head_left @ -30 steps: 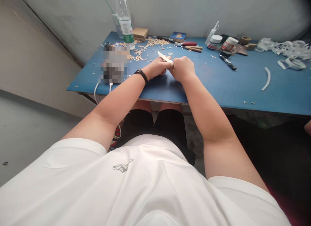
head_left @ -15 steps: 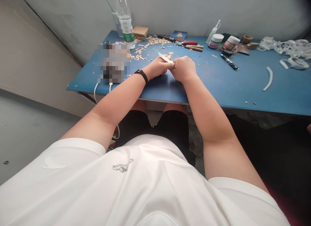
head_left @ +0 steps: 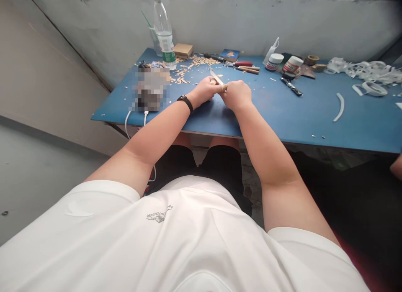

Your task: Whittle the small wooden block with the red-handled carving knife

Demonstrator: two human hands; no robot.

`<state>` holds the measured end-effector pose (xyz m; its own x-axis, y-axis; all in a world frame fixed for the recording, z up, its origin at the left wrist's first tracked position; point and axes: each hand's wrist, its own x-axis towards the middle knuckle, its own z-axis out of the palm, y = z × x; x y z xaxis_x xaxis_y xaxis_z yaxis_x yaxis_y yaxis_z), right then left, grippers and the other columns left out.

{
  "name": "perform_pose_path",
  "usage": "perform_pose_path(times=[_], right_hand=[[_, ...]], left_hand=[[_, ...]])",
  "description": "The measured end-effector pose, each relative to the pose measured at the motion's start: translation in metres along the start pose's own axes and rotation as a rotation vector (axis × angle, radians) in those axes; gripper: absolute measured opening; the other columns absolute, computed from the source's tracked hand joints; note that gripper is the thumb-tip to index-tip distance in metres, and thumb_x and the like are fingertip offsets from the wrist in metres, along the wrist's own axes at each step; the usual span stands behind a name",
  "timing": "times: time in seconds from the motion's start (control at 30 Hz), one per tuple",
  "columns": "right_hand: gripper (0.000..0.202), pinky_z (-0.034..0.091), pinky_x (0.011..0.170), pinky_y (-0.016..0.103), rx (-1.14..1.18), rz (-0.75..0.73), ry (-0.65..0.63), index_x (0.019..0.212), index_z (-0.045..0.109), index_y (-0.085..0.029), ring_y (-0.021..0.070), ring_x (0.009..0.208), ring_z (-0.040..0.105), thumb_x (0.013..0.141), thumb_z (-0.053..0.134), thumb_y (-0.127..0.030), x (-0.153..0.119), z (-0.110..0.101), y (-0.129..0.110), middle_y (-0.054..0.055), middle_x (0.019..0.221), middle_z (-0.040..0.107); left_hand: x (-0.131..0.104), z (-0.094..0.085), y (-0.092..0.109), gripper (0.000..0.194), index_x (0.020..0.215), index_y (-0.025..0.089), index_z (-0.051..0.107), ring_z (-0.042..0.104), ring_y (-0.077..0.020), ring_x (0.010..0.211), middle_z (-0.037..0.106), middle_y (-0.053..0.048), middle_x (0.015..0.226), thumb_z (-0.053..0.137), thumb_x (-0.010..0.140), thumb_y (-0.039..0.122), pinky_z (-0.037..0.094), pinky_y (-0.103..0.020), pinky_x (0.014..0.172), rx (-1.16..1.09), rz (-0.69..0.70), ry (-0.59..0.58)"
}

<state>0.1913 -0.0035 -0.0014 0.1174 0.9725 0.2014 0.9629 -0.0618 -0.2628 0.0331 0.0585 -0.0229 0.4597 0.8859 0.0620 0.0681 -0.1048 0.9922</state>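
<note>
My right hand (head_left: 238, 94) is closed around the handle of a carving knife (head_left: 216, 77), whose pale blade points up and to the left. My left hand (head_left: 204, 92), with a black watch at the wrist, is closed on a small piece of wood (head_left: 213, 82), mostly hidden by the fingers. The blade lies over the wood piece, close to my left thumb. Both hands meet just above the blue table (head_left: 266, 120), near its front edge.
Wood shavings (head_left: 182, 79), a plastic bottle (head_left: 166, 47), and a wooden block (head_left: 184, 50) are at the back left. Behind my hands lie carving tools (head_left: 246, 67). White jars (head_left: 274, 62), a black pen-like tool (head_left: 291, 86) and white strips (head_left: 364, 70) sit rightward.
The view has tilted up slightly, showing more wall and the bottle cap. The blade has turned a little steeper over the wood piece; both hands keep their hold.
</note>
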Motion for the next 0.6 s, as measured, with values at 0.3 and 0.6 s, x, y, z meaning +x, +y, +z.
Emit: perform_pose_path(times=[0.3,0.6], right_hand=[[0.032,0.069,0.116,0.060,0.077,-0.062,-0.007,0.121,0.097,-0.024,0.0488,0.137,0.087,0.118,0.071,-0.043,0.000,0.004,0.002,0.019,0.125,0.093],[0.042,0.067,0.117,0.060,-0.034,0.154,0.018,0.136,0.094,-0.013,0.0518,0.144,0.086,0.128,0.068,-0.044,0.007,-0.002,-0.003,0.031,0.143,0.089]], left_hand=[[-0.012,-0.004,0.004,0.045,0.084,0.027,0.057,0.053,-0.0163,0.076,0.051,0.002,0.079,0.092,0.111,0.025,0.044,-0.034,0.075,0.132,0.076,-0.024],[-0.005,0.009,0.001,0.051,0.096,0.028,0.050,0.073,-0.0224,0.114,0.071,0.001,0.094,0.100,0.106,0.021,0.054,-0.033,0.097,0.161,0.068,0.180]])
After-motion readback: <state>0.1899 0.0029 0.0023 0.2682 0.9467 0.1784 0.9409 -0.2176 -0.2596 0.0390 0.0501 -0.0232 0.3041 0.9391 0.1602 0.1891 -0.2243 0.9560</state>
